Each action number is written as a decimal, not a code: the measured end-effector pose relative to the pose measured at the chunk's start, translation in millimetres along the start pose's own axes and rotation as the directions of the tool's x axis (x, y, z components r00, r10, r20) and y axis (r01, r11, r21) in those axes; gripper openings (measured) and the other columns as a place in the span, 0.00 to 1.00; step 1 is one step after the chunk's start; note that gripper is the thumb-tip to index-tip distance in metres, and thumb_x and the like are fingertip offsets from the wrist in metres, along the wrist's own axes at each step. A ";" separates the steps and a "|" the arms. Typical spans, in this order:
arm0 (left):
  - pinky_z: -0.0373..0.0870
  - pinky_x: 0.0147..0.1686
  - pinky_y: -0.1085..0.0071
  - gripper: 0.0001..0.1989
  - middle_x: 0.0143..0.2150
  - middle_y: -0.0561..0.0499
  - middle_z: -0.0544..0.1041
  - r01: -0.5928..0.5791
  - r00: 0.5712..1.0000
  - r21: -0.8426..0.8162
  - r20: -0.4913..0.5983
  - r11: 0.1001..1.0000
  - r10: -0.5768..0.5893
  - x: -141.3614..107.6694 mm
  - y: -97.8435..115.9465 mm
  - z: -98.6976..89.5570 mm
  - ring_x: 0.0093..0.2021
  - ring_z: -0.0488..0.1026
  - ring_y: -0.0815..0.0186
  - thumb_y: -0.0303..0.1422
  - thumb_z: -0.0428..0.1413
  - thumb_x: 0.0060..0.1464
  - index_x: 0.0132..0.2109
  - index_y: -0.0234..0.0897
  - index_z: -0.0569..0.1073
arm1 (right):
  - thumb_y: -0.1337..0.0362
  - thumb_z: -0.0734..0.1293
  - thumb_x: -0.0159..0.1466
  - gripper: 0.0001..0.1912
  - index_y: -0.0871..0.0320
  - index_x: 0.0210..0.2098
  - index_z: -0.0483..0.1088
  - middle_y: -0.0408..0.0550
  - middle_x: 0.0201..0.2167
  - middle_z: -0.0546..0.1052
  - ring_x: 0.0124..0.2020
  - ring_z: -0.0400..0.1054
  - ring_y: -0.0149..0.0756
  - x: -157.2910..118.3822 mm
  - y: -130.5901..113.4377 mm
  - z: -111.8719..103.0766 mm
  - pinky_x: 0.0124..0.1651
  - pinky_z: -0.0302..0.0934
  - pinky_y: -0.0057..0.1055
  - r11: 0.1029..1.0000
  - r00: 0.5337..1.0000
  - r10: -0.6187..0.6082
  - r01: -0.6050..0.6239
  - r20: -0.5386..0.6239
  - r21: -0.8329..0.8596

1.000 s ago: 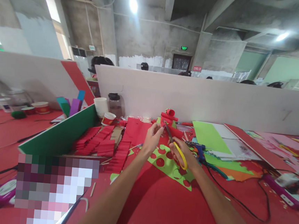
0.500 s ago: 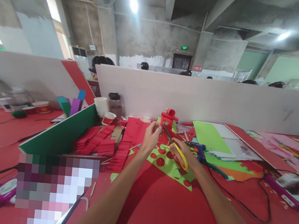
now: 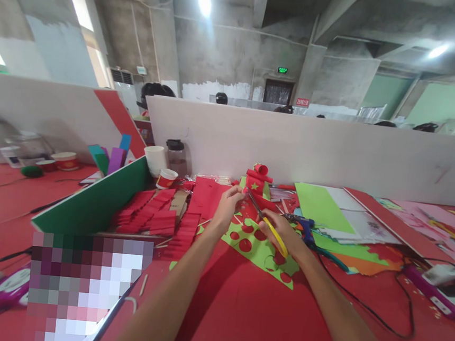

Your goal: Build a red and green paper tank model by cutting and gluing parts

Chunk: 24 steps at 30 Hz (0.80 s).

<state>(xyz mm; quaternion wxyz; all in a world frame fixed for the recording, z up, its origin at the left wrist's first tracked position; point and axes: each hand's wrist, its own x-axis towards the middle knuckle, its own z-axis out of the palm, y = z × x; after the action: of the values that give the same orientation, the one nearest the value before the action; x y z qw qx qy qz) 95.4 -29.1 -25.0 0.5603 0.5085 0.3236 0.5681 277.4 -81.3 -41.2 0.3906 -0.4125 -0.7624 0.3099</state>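
My right hand (image 3: pixel 277 230) is closed round the yellow handles of a pair of scissors (image 3: pixel 273 235), whose blades point up and left. Right by the blade tips, my left hand (image 3: pixel 227 207) pinches with thumb and fingers; what it holds is too small to make out. Beneath both hands lies a light green foam sheet (image 3: pixel 258 254) with round holes that show the red tabletop. Just behind the blades stands a red rolled craft piece (image 3: pixel 255 181) with a yellow-green star on its front.
Stacks of red strips (image 3: pixel 147 211) lie to the left, beside a green board (image 3: pixel 89 198). Paper cups (image 3: pixel 167 178) and a dark-lidded bottle (image 3: pixel 176 158) stand behind them. Right of my hands are a blue glue gun (image 3: pixel 305 229), its black cord, and green sheets (image 3: pixel 323 205).
Both hands hold nearly the same place, the scissors turned very slightly. The whole view has shifted a little.
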 end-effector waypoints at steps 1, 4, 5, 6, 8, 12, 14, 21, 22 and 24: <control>0.67 0.26 0.77 0.09 0.27 0.54 0.70 0.005 1.000 0.002 -0.001 1.000 -0.005 0.1 -0.5 0.1 0.26 0.69 0.72 0.35 0.57 0.44 0.30 0.38 0.64 | 0.50 0.66 0.63 0.17 0.58 0.38 0.67 0.41 0.26 0.68 0.24 0.60 0.29 0.5 0.5 -0.4 0.24 0.56 0.24 1.000 1.000 -0.011 0.011 -0.004 -0.029; 0.67 0.27 0.76 0.08 0.27 0.54 0.70 -0.026 1.000 0.028 -0.006 0.999 0.026 0.5 -1.9 0.9 0.26 0.69 0.71 0.35 0.56 0.46 0.30 0.38 0.64 | 0.51 0.66 0.63 0.16 0.58 0.40 0.69 0.45 0.29 0.71 0.27 0.63 0.33 2.2 4.0 -0.4 0.26 0.59 0.26 0.998 1.000 -0.009 0.008 -0.011 -0.060; 0.68 0.27 0.75 0.08 0.27 0.54 0.70 -0.050 0.999 0.043 -0.008 0.998 0.050 0.9 -2.3 1.3 0.26 0.69 0.71 0.35 0.56 0.47 0.30 0.38 0.64 | 0.51 0.66 0.63 0.16 0.58 0.41 0.69 0.46 0.30 0.72 0.28 0.64 0.34 2.5 5.2 -0.2 0.26 0.59 0.26 0.998 1.000 -0.003 0.002 -0.014 -0.055; 0.69 0.28 0.74 0.08 0.27 0.54 0.70 -0.078 0.997 0.060 -0.007 0.995 0.079 1.3 -2.7 1.6 0.26 0.69 0.71 0.36 0.56 0.48 0.30 0.39 0.64 | 0.51 0.66 0.63 0.17 0.58 0.43 0.70 0.47 0.31 0.72 0.28 0.65 0.35 2.5 6.1 0.1 0.26 0.60 0.27 0.999 1.000 0.005 -0.006 -0.015 -0.044; 0.69 0.29 0.73 0.10 0.26 0.55 0.69 -0.140 0.990 0.101 0.000 0.985 0.140 2.3 -3.2 2.3 0.26 0.69 0.70 0.37 0.56 0.49 0.30 0.39 0.63 | 0.51 0.67 0.62 0.18 0.58 0.44 0.70 0.48 0.32 0.72 0.28 0.65 0.35 1.7 6.7 0.6 0.25 0.59 0.26 1.000 1.000 0.023 -0.023 -0.013 -0.004; 0.67 0.29 0.74 0.11 0.26 0.56 0.68 -0.208 0.978 0.185 0.012 0.961 0.209 2.7 -2.8 3.9 0.27 0.67 0.70 0.39 0.55 0.53 0.30 0.38 0.63 | 0.48 0.66 0.63 0.19 0.56 0.43 0.69 0.42 0.27 0.68 0.22 0.59 0.29 -1.2 4.9 1.0 0.22 0.56 0.24 0.997 0.999 0.039 -0.039 0.012 0.067; 0.66 0.29 0.75 0.10 0.26 0.56 0.68 -0.227 0.973 0.220 0.013 0.949 0.230 1.6 -1.9 4.8 0.27 0.67 0.71 0.38 0.54 0.54 0.30 0.38 0.64 | 0.47 0.66 0.63 0.19 0.56 0.42 0.68 0.40 0.25 0.66 0.21 0.57 0.28 -2.0 4.8 0.9 0.22 0.54 0.24 0.997 1.000 0.025 -0.026 0.015 0.076; 0.67 0.31 0.73 0.10 0.27 0.55 0.68 -0.240 0.971 0.265 0.051 0.934 0.235 1.1 -1.8 3.9 0.28 0.67 0.70 0.38 0.53 0.56 0.31 0.38 0.63 | 0.45 0.65 0.63 0.21 0.56 0.42 0.67 0.38 0.22 0.63 0.20 0.55 0.27 -1.5 10.1 1.4 0.22 0.51 0.24 0.994 0.999 0.029 -0.031 0.015 0.104; 0.67 0.31 0.72 0.10 0.27 0.55 0.68 -0.242 0.970 0.267 0.058 0.933 0.235 1.5 -2.1 3.4 0.28 0.68 0.70 0.38 0.52 0.57 0.31 0.38 0.63 | 0.45 0.65 0.62 0.21 0.56 0.42 0.67 0.38 0.22 0.63 0.20 0.55 0.27 -1.5 10.7 1.3 0.22 0.51 0.24 0.994 0.999 0.030 -0.031 0.015 0.101; 0.67 0.31 0.72 0.10 0.27 0.55 0.68 -0.249 0.968 0.270 0.069 0.930 0.239 1.7 -2.7 2.7 0.28 0.68 0.69 0.38 0.52 0.57 0.31 0.38 0.63 | 0.45 0.65 0.63 0.20 0.55 0.43 0.68 0.38 0.22 0.63 0.20 0.55 0.28 -1.4 11.6 1.1 0.22 0.51 0.24 0.995 0.999 0.033 -0.034 0.018 0.091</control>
<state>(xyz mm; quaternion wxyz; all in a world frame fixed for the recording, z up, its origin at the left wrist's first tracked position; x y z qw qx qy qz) 99.1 -27.6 -26.3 0.4143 0.6277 0.3243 0.5738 281.5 -77.2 -51.5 0.3976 -0.4043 -0.7436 0.3543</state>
